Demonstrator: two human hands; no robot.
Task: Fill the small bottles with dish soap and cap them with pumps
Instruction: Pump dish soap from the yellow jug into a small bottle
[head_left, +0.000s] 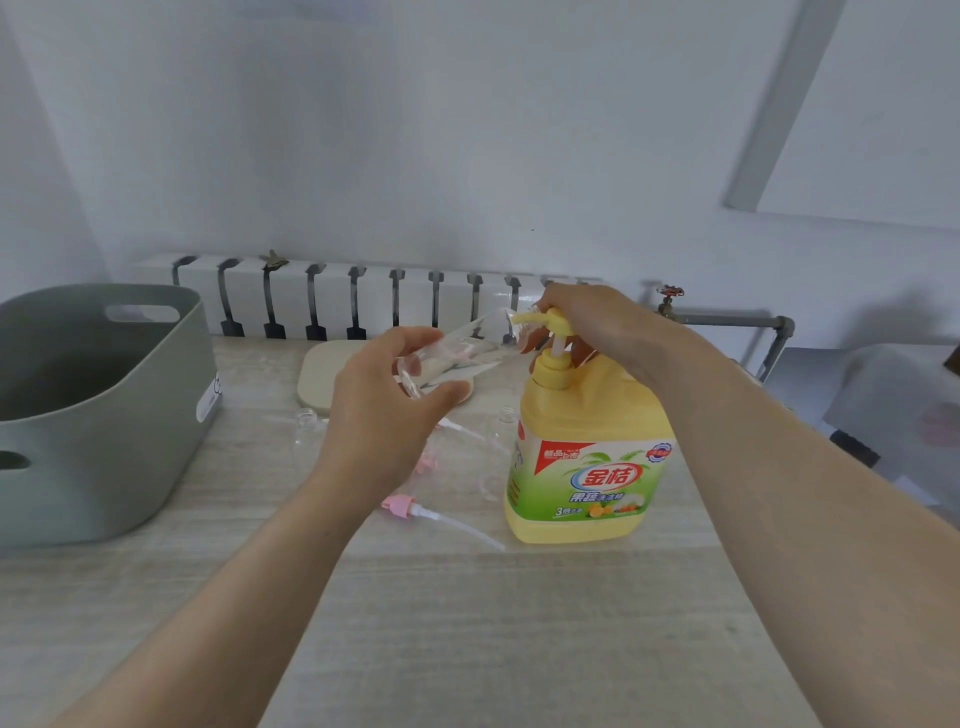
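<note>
- On the pale wooden table (467, 649), all the things for the job sat close together, so both hands could reach them.
- A big gray tub (104, 415) stood at the left edge. I could not see anything inside it.
- The yellow soap jug (582, 467) stood upright near the middle, so soap could be pumped straight out of it.
- The right hand (592, 317) was curled over the jug's pump top (561, 318), ready, I think, to push it down.
- The left hand (384, 415) held a small bottle (452, 358), with fingers and thumb wrapped round its bottom end.
- That small bottle was up in the air, tipped on its side. Its open mouth was right at the yellow spout, likely so the soap would run in. It was clear, had no cap, and looked almost empty.
- Another clear bottle (306, 426) sat on the table by the left hand, hard to see.
- A pink pump (410, 508) lay on its side near the jug, not yet screwed on.
</note>
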